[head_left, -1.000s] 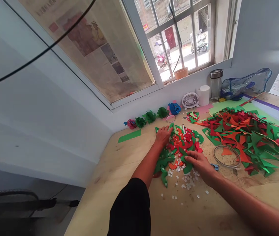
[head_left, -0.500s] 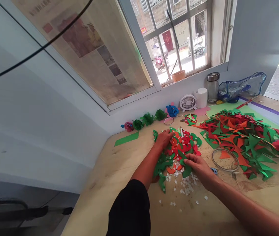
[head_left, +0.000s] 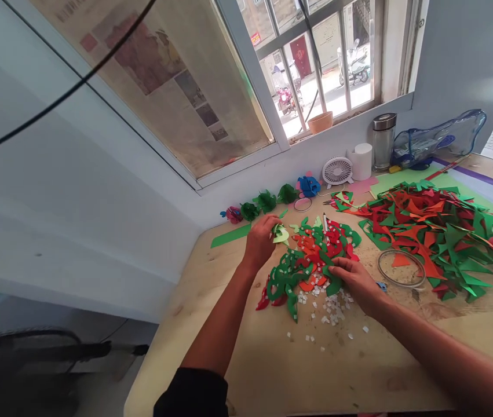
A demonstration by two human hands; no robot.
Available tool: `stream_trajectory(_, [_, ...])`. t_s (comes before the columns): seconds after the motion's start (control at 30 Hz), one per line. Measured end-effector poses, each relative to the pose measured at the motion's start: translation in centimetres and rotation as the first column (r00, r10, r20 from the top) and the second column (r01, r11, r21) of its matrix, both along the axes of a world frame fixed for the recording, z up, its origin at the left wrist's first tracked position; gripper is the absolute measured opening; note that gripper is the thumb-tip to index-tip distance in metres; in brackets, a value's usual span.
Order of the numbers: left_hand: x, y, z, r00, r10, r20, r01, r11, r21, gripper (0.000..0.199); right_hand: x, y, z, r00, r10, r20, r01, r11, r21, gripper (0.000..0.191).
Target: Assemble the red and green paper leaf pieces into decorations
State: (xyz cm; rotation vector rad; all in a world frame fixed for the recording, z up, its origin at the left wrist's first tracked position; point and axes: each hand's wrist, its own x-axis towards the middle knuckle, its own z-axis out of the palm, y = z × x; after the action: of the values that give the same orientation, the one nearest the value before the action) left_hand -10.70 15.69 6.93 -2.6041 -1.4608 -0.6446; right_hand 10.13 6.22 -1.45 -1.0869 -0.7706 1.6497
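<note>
My left hand (head_left: 262, 242) is raised at the left of a pile of curved paper cut-outs, its fingers closed on a few pale green paper cut-outs (head_left: 281, 234). A dark green paper cut-out (head_left: 333, 284) is pinched in my right hand (head_left: 356, 281) at the pile's near right side. Red, orange and green cut-outs (head_left: 278, 280) lie heaped between the hands, many bearing small white squares. Loose white squares (head_left: 332, 313) are scattered on the table just below. A pen (head_left: 325, 222) sticks up at the back of the heap.
A large heap of red and green paper scraps (head_left: 424, 226) covers the right, with a metal ring (head_left: 401, 268) beside it. Along the wall stand green paper flowers (head_left: 266, 201), a small fan (head_left: 337, 171), a white roll (head_left: 361, 161) and a glass bottle (head_left: 384, 141).
My left hand has moved left, away from the heap, and now holds pale green cut-outs. The right hand keeps the dark green cut-out in nearly the same place. The view has shifted slightly.
</note>
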Motion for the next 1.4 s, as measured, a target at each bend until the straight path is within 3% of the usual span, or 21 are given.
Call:
stream_trajectory(0.07, [-0.5,-1.4,-0.2,0.994,-0.011,-0.106,0.003,0.998,-0.070,0.037,0.1,0.1,-0.2,1.000,-0.016,-0.017,0.016,1.000,-0.012,0.026])
stream_trajectory(0.17, [-1.0,-3.4,-1.4,0.950,-0.149,-0.273,0.075,0.961,-0.265,0.054,0.1,0.2,-0.2,0.998,-0.027,-0.056,0.025,0.999,-0.041,0.023])
stream_trajectory(0.23, [-0.9,-4.3,-2.2,0.963,-0.149,-0.225,0.069,0.942,-0.328,0.055,0.2,0.2,0.0,0.996,-0.047,-0.081,0.042,0.997,-0.071,0.022])
stream_trajectory(0.37, [2.1,-4.5,-3.3,0.998,-0.033,-0.053,0.013,0.942,-0.336,0.031,0.8,0.4,1.0,0.982,-0.138,-0.132,0.125,0.987,-0.105,0.024])
stream_trajectory(0.53, [9.7,-3.2,-4.9,0.976,-0.170,-0.134,0.114,0.929,-0.351,0.045,2.6,1.1,2.7,0.938,-0.304,-0.165,0.306,0.952,-0.013,0.024])
stream_trajectory(0.63, [12.7,-2.4,-5.9,0.946,-0.225,-0.234,0.133,0.925,-0.356,0.041,3.6,0.9,3.8,0.910,-0.353,-0.219,0.371,0.927,0.049,0.025])
stream_trajectory(0.73, [12.8,-2.3,-6.7,0.919,-0.245,-0.307,0.128,0.926,-0.356,0.027,4.7,0.0,4.6,0.911,-0.344,-0.227,0.368,0.927,0.070,0.022])
stream_trajectory(0.83, [10.8,-2.4,-7.3,0.917,-0.177,-0.358,0.059,0.946,-0.318,0.023,5.9,-1.1,4.6,0.896,-0.374,-0.241,0.390,0.920,0.024,0.022])
stream_trajectory(0.97, [7.9,-2.8,-7.3,0.915,-0.095,-0.393,-0.032,0.952,-0.305,0.021,7.0,-2.0,3.6,0.868,-0.428,-0.250,0.432,0.901,-0.041,0.021])
stream_trajectory(1.07, [7.9,-3.0,-6.7,0.919,-0.063,-0.390,-0.054,0.958,-0.282,0.021,7.4,-2.3,2.9,0.861,-0.453,-0.231,0.456,0.889,-0.043,0.018])
stream_trajectory(1.17, [10.1,-3.0,-6.3,0.935,-0.087,-0.343,0.007,0.974,-0.228,0.026,7.5,-2.7,2.7,0.852,-0.464,-0.243,0.466,0.883,-0.053,0.020])
stream_trajectory(1.27, [13.3,-2.5,-6.3,0.919,-0.187,-0.347,0.130,0.975,-0.182,0.040,7.7,-3.2,3.0,0.852,-0.455,-0.259,0.454,0.889,-0.066,0.020])
stream_trajectory(1.4, [16.2,-1.2,-6.5,0.875,-0.248,-0.415,0.170,0.961,-0.216,0.034,8.5,-4.1,3.2,0.841,-0.478,-0.254,0.478,0.876,-0.067,0.019])
